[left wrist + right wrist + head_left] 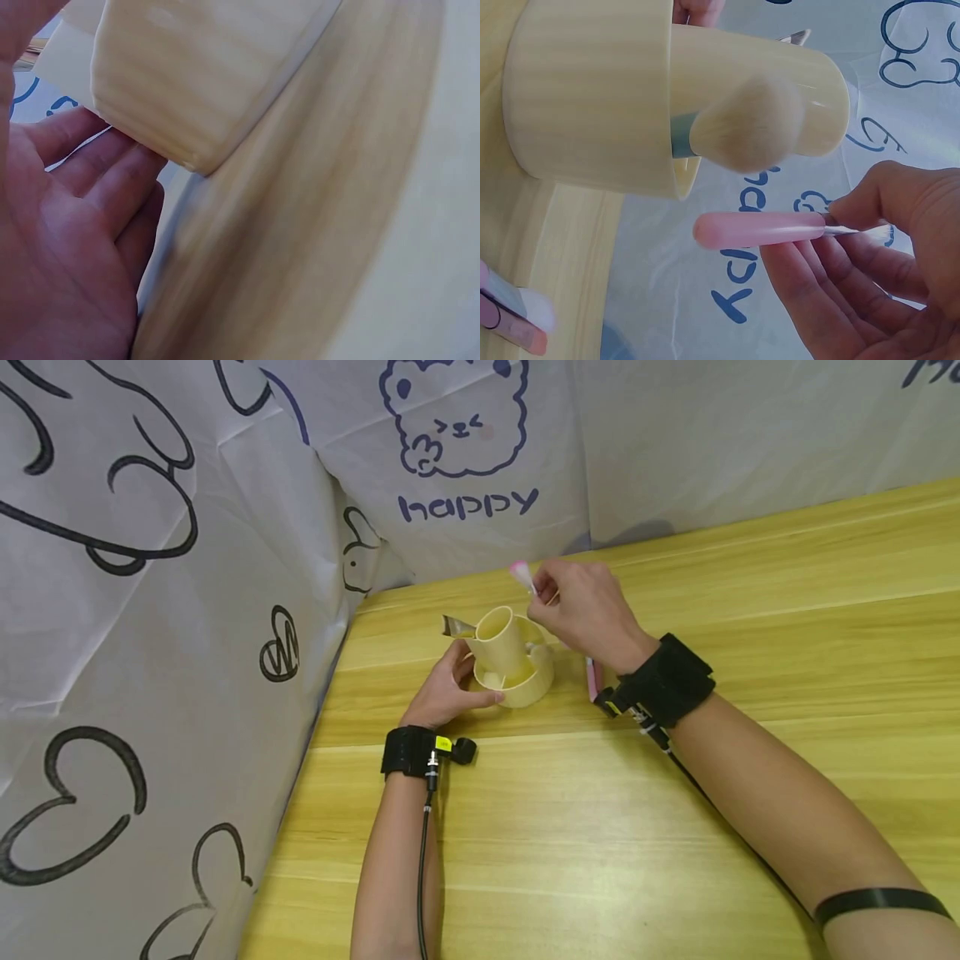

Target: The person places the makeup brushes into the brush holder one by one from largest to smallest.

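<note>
A cream cup-shaped brush holder [517, 692] with a taller inner tube [504, 647] stands on the table. My left hand [448, 692] grips its lower side, thumb at the front and fingers round the left and back. Beside the holder's upper right, my right hand [588, 610] pinches a makeup brush [761, 229] near its metal collar. The pink handle points toward the holder in the right wrist view, and pink-tipped bristles [521, 570] show in the head view. Inside the holder is a fluffy pale makeup brush [754, 124] with a teal collar. A flat metallic piece [457, 627] juts out at the left.
Pink-and-white items [514, 311] lie on the wood-grain table [585, 827] to the right of the holder, partly hidden by the right wrist. White sheets with drawings [465, 435] hang behind and at the left. Cables run from both wristbands [667, 681].
</note>
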`<state>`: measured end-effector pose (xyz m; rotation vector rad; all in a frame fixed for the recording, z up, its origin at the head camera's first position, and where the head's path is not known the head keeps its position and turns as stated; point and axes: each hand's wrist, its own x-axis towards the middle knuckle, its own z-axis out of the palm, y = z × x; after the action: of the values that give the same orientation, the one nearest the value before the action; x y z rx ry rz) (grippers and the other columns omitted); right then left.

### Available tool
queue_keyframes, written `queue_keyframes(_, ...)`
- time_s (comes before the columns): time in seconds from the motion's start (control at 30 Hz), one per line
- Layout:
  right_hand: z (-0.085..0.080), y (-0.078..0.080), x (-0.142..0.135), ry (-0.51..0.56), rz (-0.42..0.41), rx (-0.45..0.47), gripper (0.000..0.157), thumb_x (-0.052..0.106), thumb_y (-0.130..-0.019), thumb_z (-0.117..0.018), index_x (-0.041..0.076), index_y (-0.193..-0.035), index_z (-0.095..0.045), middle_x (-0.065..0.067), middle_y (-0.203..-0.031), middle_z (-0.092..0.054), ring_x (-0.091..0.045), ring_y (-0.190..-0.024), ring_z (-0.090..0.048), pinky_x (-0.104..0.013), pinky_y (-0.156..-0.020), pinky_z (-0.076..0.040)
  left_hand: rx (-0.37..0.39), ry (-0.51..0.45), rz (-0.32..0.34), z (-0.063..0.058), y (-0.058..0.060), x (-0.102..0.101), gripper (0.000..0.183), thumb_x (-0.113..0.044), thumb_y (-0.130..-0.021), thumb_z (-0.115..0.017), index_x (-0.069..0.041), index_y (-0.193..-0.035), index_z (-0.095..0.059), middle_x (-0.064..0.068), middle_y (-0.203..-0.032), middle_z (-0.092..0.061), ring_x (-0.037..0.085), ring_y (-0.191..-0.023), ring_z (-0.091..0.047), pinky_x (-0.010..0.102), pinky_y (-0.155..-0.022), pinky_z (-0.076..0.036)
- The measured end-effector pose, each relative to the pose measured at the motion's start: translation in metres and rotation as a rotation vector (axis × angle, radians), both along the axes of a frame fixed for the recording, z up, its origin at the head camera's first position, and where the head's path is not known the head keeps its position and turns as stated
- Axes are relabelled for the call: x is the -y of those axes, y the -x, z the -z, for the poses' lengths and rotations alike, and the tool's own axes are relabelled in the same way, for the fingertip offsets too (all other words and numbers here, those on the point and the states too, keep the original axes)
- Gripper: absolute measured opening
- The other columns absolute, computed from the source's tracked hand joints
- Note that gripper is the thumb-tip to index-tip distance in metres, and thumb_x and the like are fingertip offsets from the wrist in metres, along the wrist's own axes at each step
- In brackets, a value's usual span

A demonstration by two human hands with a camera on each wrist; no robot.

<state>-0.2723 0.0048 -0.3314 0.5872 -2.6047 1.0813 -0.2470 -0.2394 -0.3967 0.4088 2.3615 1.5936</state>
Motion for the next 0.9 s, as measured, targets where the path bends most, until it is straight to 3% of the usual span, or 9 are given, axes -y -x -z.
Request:
queue_keyframes(0.23,-0.0021,-0.0015,0.0014,-0.004,0.004,0.006,0.011,0.017,-0.086,-0.061,0.007,-0.092,-0.064,-0.003,-0.085,-0.068,-0.018,-0.075,-0.060,-0.030,-0.065,-0.047,0.004,-0.004,-0.006,-0.0001,0.0005,-0.0002,0.077,-0.013,-0.075,-0.081,-0.013,-0.137,-0.036,0.005,-0.141,-0.043,0.015,-0.136,-0.037,0.036,-0.113,-0.026)
queue_keyframes(0.47,-0.0034,-0.0021,0.0015,0.013,-0.011,-0.047,0.012,0.016,-0.086,-0.061,0.006,-0.093,-0.065,-0.003,-0.084,-0.068,-0.015,-0.073,-0.061,-0.029,-0.065,-0.048,0.000,0.009,-0.011,-0.0002,0.0000,0.0000,0.081,-0.015,-0.075,-0.080,-0.015,-0.141,-0.033,0.004,-0.143,-0.042,0.016,-0.137,-0.033,0.035,-0.114,-0.025)
queue_keyframes(0.9,-0.0063,-0.0053,0.0012,0.040,-0.017,-0.087,0.010,0.014,-0.084,-0.062,0.007,-0.092,-0.065,-0.002,-0.083,-0.068,-0.013,-0.072,-0.062,-0.028,-0.064,-0.048,-0.026,-0.018,0.031,0.0018,0.0005,-0.0003,0.084,-0.012,-0.077,-0.079,-0.017,-0.147,-0.031,0.001,-0.148,-0.037,0.015,-0.137,-0.034,0.035,-0.113,-0.027)
